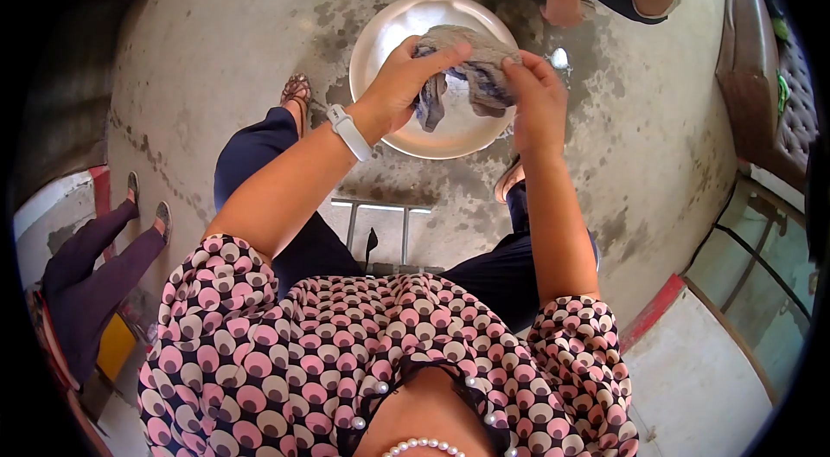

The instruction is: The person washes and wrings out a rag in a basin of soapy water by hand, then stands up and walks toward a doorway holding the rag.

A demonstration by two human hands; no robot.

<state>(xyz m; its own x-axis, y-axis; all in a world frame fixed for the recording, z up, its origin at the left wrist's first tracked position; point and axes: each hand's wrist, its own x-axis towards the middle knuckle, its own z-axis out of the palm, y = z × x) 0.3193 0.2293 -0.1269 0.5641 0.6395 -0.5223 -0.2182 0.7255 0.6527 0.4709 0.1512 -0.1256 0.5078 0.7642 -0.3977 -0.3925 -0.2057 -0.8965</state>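
A crumpled grey cloth with dark blue patches (471,46) is stretched between my two hands, over a wide round metal basin (372,68) on the floor. My left hand (411,81) grips its left side, thumb lying over the top. On the other side, the fingers of my right hand (536,94) pinch the cloth's right edge. Loose folds hang down toward the basin. The basin's shiny bottom shows around the cloth; whether water is in it I cannot tell.
Close to the basin's right lies a small white lump (560,58) on the wet-stained concrete floor (640,128). Another person's hand (564,9) reaches down at the top. A second person's legs (104,258) are at the left. A brown tufted sofa (752,76) stands at the right.
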